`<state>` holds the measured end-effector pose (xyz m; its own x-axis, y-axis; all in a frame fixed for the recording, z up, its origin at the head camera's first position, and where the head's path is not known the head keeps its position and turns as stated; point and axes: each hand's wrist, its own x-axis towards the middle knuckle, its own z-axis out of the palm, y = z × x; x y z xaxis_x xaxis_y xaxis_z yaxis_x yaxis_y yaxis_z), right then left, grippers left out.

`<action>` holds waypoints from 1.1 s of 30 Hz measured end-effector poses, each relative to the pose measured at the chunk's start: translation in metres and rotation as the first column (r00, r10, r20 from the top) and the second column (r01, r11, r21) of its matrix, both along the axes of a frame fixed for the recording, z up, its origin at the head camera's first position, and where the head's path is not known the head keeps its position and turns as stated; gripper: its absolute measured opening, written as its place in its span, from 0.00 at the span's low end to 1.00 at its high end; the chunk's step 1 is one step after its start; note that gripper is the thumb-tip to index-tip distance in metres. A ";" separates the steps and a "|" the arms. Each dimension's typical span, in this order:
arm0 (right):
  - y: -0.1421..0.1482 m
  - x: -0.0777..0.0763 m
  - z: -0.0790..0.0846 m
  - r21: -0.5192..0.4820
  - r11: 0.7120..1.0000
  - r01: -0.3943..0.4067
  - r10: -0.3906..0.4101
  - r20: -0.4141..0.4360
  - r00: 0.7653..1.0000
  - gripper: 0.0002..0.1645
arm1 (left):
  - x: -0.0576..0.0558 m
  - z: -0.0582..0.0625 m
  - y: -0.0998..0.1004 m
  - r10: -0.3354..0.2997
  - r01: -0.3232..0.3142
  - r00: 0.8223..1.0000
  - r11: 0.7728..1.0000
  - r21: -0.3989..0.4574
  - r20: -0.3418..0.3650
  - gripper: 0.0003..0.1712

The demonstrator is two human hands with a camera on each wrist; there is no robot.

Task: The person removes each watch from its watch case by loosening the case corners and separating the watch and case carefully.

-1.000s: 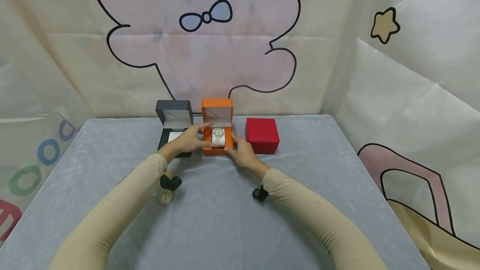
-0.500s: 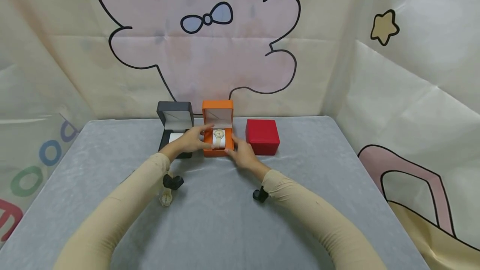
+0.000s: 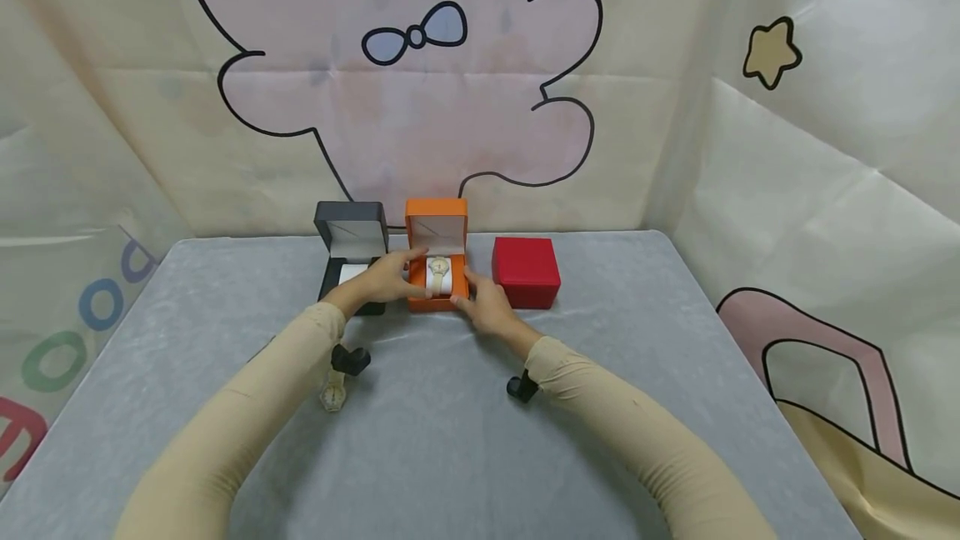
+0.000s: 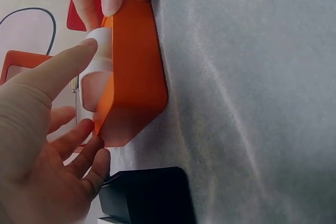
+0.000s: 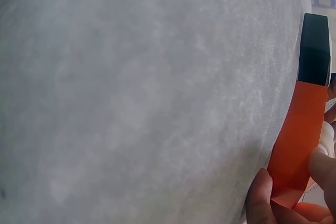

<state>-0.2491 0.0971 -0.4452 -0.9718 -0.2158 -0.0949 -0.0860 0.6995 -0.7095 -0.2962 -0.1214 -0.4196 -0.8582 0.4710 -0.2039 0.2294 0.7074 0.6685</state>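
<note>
So both hands are busy with the orange box, which sits mid-row near the worktop's back edge, lid up. The right hand has a proper grip on its front right corner, thumb over the rim and fingers around the outside. The left hand isn't clenched: thumb resting on the white cushion, other fingers loosely spread against the box's left side. Can't tell what its index fingertip touches behind the cushion.

There's a pale watch wrapped around that cushion, face up inside the box, and the cushion pokes above the rim a bit.

Left of it is a dark grey box, also open, white insert showing, partly hidden by the left hand. Over on the right, near the right hand, a red box with its lid down. Second watch lies closer in, partly covered by the left sleeve.
</note>
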 end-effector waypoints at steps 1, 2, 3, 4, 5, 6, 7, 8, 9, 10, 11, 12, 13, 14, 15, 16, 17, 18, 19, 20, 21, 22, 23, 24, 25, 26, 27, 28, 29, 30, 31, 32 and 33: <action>0.000 0.000 0.000 -0.002 1.000 -0.002 0.002 0.000 1.000 0.43 | 0.000 0.001 0.000 -0.005 0.005 1.000 1.000 -0.006 -0.001 0.54; 0.000 0.000 0.001 -0.003 1.000 -0.004 0.004 -0.002 1.000 0.43 | 0.000 0.002 0.000 -0.013 0.013 1.000 1.000 -0.010 -0.003 0.54; 0.000 0.000 0.001 -0.004 1.000 -0.006 0.006 -0.003 1.000 0.43 | 0.000 0.002 0.000 -0.020 0.020 1.000 1.000 -0.015 -0.009 0.54; 0.000 0.000 0.001 -0.004 1.000 -0.007 0.007 -0.005 1.000 0.43 | 0.000 0.003 0.000 -0.028 0.028 0.999 0.999 -0.025 -0.016 0.54; 0.000 0.000 0.002 -0.005 1.000 -0.008 0.008 -0.007 1.000 0.43 | 0.000 0.004 0.001 -0.034 0.033 0.999 0.999 -0.036 -0.023 0.55; 0.000 0.000 0.002 -0.009 1.000 -0.011 0.011 -0.012 1.000 0.42 | -0.001 0.005 0.001 -0.038 0.036 0.999 0.998 -0.049 -0.032 0.55; 0.000 -0.001 0.003 -0.012 1.000 -0.013 0.013 -0.018 1.000 0.42 | -0.001 0.006 0.002 -0.038 0.036 0.998 0.997 -0.061 -0.042 0.55; 0.000 -0.001 0.004 -0.012 1.000 -0.013 0.013 -0.023 1.000 0.42 | -0.002 0.007 0.002 -0.042 0.038 0.998 0.997 -0.074 -0.053 0.55; 0.000 -0.001 0.004 -0.012 1.000 -0.013 0.012 -0.028 1.000 0.42 | -0.002 0.007 0.003 -0.044 0.038 0.997 0.996 -0.086 -0.064 0.55; 0.000 -0.001 0.005 -0.012 1.000 -0.013 0.013 -0.031 0.999 0.42 | -0.003 0.007 0.003 -0.044 0.037 0.997 0.995 -0.096 -0.070 0.55; 0.000 -0.002 0.005 -0.014 1.000 -0.013 0.013 -0.033 0.999 0.42 | -0.003 0.007 0.004 -0.042 0.035 0.996 0.994 -0.102 -0.074 0.55; 0.000 -0.002 0.005 -0.016 1.000 -0.013 0.012 -0.035 0.999 0.42 | -0.004 0.006 0.004 -0.042 0.034 0.996 0.994 -0.107 -0.074 0.55; 0.001 -0.001 0.005 -0.014 1.000 -0.011 0.011 -0.032 0.999 0.42 | -0.004 0.006 0.004 -0.042 0.034 0.996 0.994 -0.108 -0.073 0.55; 0.001 -0.001 0.005 -0.011 1.000 -0.010 0.010 -0.028 1.000 0.42 | -0.005 0.005 0.004 -0.046 0.038 0.996 0.993 -0.111 -0.072 0.55; 0.001 -0.001 0.005 -0.010 1.000 -0.011 0.011 -0.025 1.000 0.42 | -0.005 0.005 0.004 -0.046 0.039 0.997 0.993 -0.109 -0.068 0.55; 0.001 0.000 0.004 -0.008 1.000 -0.013 0.013 -0.023 1.000 0.42 | -0.006 0.004 0.004 -0.047 0.039 0.997 0.993 -0.112 -0.067 0.55; 0.001 0.000 0.004 -0.004 1.000 -0.014 0.014 -0.021 1.000 0.42 | -0.006 0.004 0.004 -0.046 0.039 0.997 0.993 -0.113 -0.067 0.54; 0.001 0.000 0.003 -0.004 1.000 -0.015 0.015 -0.018 1.000 0.42 | -0.007 0.004 0.005 -0.045 0.037 0.997 0.993 -0.111 -0.066 0.54; 0.000 0.000 0.003 -0.001 1.000 -0.016 0.015 -0.016 1.000 0.42 | -0.008 0.004 0.005 -0.044 0.037 0.997 0.993 -0.112 -0.066 0.54; 0.000 0.000 0.003 0.000 1.000 -0.015 0.015 -0.015 1.000 0.42 | -0.008 0.004 0.005 -0.044 0.036 0.997 0.993 -0.114 -0.068 0.53; 0.000 0.000 0.003 0.000 1.000 -0.015 0.015 -0.014 1.000 0.42 | -0.009 0.004 0.005 -0.041 0.033 0.997 0.993 -0.114 -0.067 0.53; -0.001 0.000 0.003 0.001 1.000 -0.015 0.015 -0.013 1.000 0.42 | -0.010 0.005 0.005 -0.042 0.034 0.997 0.992 -0.118 -0.071 0.52; -0.001 -0.001 0.004 0.000 1.000 -0.015 0.015 -0.011 1.000 0.42 | -0.011 0.005 0.005 -0.039 0.031 0.997 0.992 -0.119 -0.071 0.52; -0.001 -0.001 0.004 -0.003 1.000 -0.016 0.015 -0.010 1.000 0.42 | -0.012 0.005 0.005 -0.038 0.029 0.997 0.992 -0.120 -0.072 0.52; -0.001 -0.001 0.004 -0.003 1.000 -0.016 0.016 -0.010 1.000 0.42 | -0.013 0.005 0.006 -0.038 0.028 0.996 0.992 -0.123 -0.075 0.51; -0.001 -0.001 0.005 -0.004 1.000 -0.017 0.017 -0.010 1.000 0.42 | -0.014 0.005 0.006 -0.038 0.028 0.996 0.992 -0.124 -0.080 0.51; -0.001 -0.001 0.005 -0.003 1.000 -0.019 0.019 -0.011 1.000 0.42 | -0.014 0.005 0.006 -0.037 0.026 0.996 0.992 -0.124 -0.082 0.51; -0.001 -0.001 0.005 -0.003 1.000 -0.020 0.020 -0.011 1.000 0.42 | -0.015 0.004 0.006 -0.038 0.027 0.995 0.992 -0.127 -0.089 0.51; -0.001 -0.002 0.005 -0.005 1.000 -0.019 0.019 -0.012 1.000 0.41 | -0.015 0.004 0.007 -0.037 0.026 0.995 0.991 -0.128 -0.091 0.51; -0.001 -0.002 0.005 -0.007 1.000 -0.018 0.018 -0.012 1.000 0.41 | -0.015 0.003 0.007 -0.040 0.028 0.995 0.991 -0.129 -0.094 0.51; -0.001 -0.002 0.005 -0.002 1.000 -0.018 0.018 -0.013 1.000 0.41 | -0.015 0.002 0.007 -0.045 0.031 0.994 0.991 -0.132 -0.099 0.50; 0.000 -0.002 0.004 0.001 1.000 -0.018 0.018 -0.015 1.000 0.41 | -0.015 0.001 0.008 -0.045 0.032 0.994 0.991 -0.133 -0.100 0.50; 0.000 -0.002 0.003 0.004 1.000 -0.019 0.019 -0.016 1.000 0.41 | -0.015 0.000 0.008 -0.047 0.033 0.994 0.990 -0.134 -0.101 0.50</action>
<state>-0.2510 0.0968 -0.4422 -0.9690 -0.2335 -0.0805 -0.1101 0.7001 -0.7055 -0.3110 -0.1136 -0.4201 -0.8592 0.4800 -0.1772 0.3225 0.7768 0.5409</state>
